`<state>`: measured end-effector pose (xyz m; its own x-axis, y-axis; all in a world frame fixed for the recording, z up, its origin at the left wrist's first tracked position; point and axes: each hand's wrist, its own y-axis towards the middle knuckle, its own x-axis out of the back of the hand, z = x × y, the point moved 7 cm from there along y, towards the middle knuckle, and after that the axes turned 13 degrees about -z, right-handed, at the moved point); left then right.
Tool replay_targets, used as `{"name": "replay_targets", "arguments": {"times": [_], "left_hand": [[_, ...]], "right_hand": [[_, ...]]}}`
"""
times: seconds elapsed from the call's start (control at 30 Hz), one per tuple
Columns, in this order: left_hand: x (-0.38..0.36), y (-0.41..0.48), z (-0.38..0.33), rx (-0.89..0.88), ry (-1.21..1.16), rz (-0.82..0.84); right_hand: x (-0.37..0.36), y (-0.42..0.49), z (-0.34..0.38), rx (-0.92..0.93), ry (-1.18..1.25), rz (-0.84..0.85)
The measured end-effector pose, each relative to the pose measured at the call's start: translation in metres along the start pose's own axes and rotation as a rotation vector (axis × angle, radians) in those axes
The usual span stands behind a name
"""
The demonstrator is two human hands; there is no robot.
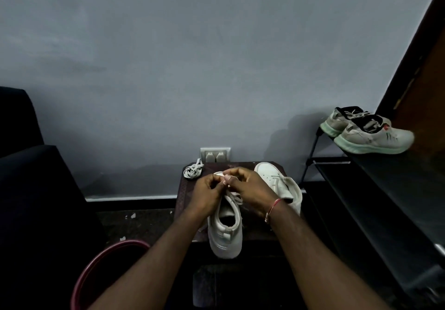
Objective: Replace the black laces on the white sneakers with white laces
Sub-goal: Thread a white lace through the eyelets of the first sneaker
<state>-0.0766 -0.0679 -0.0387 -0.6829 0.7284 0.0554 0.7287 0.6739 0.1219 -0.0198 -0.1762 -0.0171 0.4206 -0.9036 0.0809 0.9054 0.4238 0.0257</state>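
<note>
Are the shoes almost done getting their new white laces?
About halfway, it seems. No black lace shows anywhere. Both hands, left hand and right hand, are threading a white lace through the near sneaker. The other sneaker beside it shows no lace yet, and a coiled spare lace waits on the small table.

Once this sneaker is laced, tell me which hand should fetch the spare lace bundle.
Left hand, probably: the bundle lies at the table's far-left corner, just beyond it. The right hand would have to cross over.
</note>
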Motion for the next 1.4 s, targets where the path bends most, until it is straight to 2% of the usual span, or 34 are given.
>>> {"name": "replay_targets", "arguments": {"times": [0.07, 0.2, 0.37, 0.53, 0.67, 0.77, 0.87, 0.93, 1.07, 1.17, 1.27, 1.4], "left_hand": [[0.002, -0.003, -0.003, 0.024, -0.036, -0.011], [0.014, -0.013, -0.014, 0.011, -0.079, -0.020], [0.033, -0.034, -0.016, -0.088, 0.099, -0.027], [0.036, -0.050, 0.000, -0.048, 0.187, 0.012], [0.037, -0.047, 0.001, -0.036, 0.318, 0.005], [0.038, -0.045, -0.002, -0.057, 0.413, -0.033], [0.036, -0.048, -0.013, -0.169, 0.577, -0.006], [0.032, -0.050, -0.020, -0.238, 0.663, 0.054], [0.037, -0.052, -0.021, -0.220, 0.536, 0.016], [0.033, -0.052, -0.014, -0.169, 0.526, 0.021], [0.026, -0.050, -0.013, -0.200, 0.573, 0.031], [0.028, -0.049, -0.018, -0.232, 0.610, 0.052]], "right_hand": [[0.002, -0.006, 0.003, 0.055, -0.086, 0.021], [0.016, -0.014, 0.016, 0.108, -0.197, -0.122], [0.005, -0.049, 0.018, 0.168, -0.363, -0.169], [-0.012, -0.088, 0.017, 0.393, -0.644, -0.037], [-0.002, -0.092, 0.015, 0.424, -0.573, -0.204], [-0.001, -0.085, 0.017, 0.417, -0.587, -0.219], [-0.002, -0.073, 0.008, 0.333, -0.784, -0.164], [-0.004, -0.071, 0.010, 0.316, -0.840, -0.063], [0.017, -0.081, 0.030, 0.250, -0.621, 0.069], [0.016, -0.089, 0.025, 0.236, -0.738, 0.242], [0.007, -0.081, 0.016, 0.225, -0.767, 0.247], [0.000, -0.063, 0.019, 0.135, -0.680, 0.280]]}}
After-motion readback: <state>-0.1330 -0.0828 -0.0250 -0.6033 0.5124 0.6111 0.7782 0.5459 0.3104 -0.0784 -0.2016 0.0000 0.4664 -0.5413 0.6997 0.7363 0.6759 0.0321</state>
